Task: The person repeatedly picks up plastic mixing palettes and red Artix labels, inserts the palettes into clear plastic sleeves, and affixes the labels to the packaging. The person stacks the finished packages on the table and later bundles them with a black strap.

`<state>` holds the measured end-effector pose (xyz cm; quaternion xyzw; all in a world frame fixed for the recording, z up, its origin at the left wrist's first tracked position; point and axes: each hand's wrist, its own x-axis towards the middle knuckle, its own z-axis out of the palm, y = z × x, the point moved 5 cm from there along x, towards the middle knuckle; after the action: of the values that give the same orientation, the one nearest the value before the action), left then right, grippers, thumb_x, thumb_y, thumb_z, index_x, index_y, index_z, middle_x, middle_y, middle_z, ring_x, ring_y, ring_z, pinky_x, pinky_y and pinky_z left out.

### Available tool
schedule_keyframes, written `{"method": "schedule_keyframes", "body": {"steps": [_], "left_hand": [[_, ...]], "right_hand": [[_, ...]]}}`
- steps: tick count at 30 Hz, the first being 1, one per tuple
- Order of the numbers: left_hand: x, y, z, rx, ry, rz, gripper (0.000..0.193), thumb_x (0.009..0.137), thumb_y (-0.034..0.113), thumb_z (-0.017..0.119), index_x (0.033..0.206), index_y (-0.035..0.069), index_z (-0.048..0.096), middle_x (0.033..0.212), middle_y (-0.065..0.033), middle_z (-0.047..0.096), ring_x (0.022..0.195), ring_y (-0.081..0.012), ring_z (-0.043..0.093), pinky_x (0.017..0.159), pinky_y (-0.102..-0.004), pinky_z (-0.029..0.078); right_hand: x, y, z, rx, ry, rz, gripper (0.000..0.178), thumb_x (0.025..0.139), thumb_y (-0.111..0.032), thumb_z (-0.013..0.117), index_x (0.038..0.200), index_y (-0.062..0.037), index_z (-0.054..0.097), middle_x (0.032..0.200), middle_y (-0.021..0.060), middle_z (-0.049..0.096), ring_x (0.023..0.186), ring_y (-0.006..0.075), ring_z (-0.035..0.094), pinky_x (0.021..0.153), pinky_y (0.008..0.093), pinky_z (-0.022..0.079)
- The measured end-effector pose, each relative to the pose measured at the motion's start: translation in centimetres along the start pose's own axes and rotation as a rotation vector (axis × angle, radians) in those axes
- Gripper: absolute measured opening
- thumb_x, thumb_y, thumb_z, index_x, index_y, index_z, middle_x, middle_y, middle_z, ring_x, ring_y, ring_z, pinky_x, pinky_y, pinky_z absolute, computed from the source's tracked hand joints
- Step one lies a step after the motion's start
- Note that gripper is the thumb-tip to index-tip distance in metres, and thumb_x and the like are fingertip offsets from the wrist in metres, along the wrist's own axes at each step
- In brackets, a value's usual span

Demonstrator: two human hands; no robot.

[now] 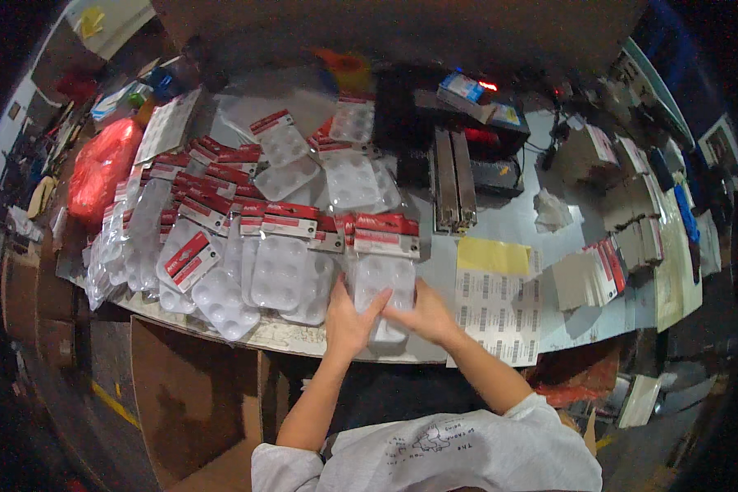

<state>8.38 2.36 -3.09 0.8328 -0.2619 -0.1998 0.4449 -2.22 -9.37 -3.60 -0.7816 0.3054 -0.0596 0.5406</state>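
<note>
Near the table's front edge, I hold a bagged white paint palette (383, 277) with a red and white header card. My left hand (351, 321) grips its left side, thumb lying across the front. From the other side my right hand (426, 315) closes on the lower right, its thumb also on the front. Another white palette edge shows below, so there may be more than one in the stack. Just left of my hands lie more bagged palettes (275, 271), overlapping one another, their header cards toward the far side.
A heap of bagged palettes (197, 193) covers the table's left, beside a red plastic bag (102, 172). Right of my hands lies a label sheet (494, 307) with a yellow strip. Behind it stands a metal-edged machine (453, 180). Stacks of header cards (590, 275) line the right side.
</note>
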Motion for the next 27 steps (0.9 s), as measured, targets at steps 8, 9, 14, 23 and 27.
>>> {"method": "schedule_keyframes", "body": {"steps": [8,9,14,23,27], "left_hand": [[-6.2,0.7,-1.2,-0.39,-0.082,0.202,0.09,0.067,0.029,0.081,0.13,-0.005,0.026,0.119,-0.0197,0.047,0.11,-0.0294,0.05,0.093,-0.0369,0.039],[-5.9,1.2,-1.1,-0.23,-0.137,0.409,0.093,0.066,0.028,0.081,0.131,-0.005,0.024,0.122,-0.021,0.045,0.112,-0.0307,0.048,0.094,-0.0373,0.039],[-2.5,-0.6,0.9,-0.44,-0.05,0.586,0.105,0.065,0.029,0.08,0.14,-0.002,0.013,0.132,-0.0261,0.035,0.119,-0.0332,0.041,0.098,-0.0406,0.034],[4.7,0.8,-2.0,-0.827,0.048,0.426,0.067,0.087,0.048,0.046,0.132,-0.001,0.041,0.131,-0.0146,0.047,0.121,-0.0242,0.044,0.099,-0.0371,0.035],[15.5,2.4,-2.0,0.188,0.248,-0.038,0.081,0.074,0.043,0.069,0.124,-0.011,0.036,0.12,-0.0264,0.047,0.113,-0.0356,0.047,0.091,-0.0389,0.043]], "right_hand": [[-6.4,-2.5,-0.4,0.265,-0.206,-0.217,0.046,0.069,-0.018,0.076,0.109,-0.0034,0.059,0.105,0.0118,0.063,0.095,0.0226,0.061,0.085,0.0349,0.046],[-6.2,-2.8,-0.9,0.284,-0.155,-0.313,0.043,0.067,-0.013,0.077,0.105,-0.002,0.061,0.104,0.0134,0.062,0.098,0.0249,0.059,0.086,0.0351,0.045],[-3.0,-1.6,-1.6,0.148,0.018,-0.559,0.09,0.064,-0.025,0.081,0.134,-0.0029,0.029,0.124,0.0145,0.049,0.115,0.0293,0.046,0.097,0.0375,0.037],[0.2,5.3,2.2,0.365,-0.188,-0.232,0.049,0.072,-0.028,0.071,0.117,-0.0136,0.056,0.121,0.0073,0.056,0.109,0.0215,0.053,0.095,0.0326,0.041],[-0.1,5.3,2.9,-0.319,-0.179,-0.334,0.055,0.079,-0.03,0.067,0.126,-0.0098,0.046,0.129,0.0069,0.049,0.114,0.0256,0.049,0.098,0.0365,0.039]]}}
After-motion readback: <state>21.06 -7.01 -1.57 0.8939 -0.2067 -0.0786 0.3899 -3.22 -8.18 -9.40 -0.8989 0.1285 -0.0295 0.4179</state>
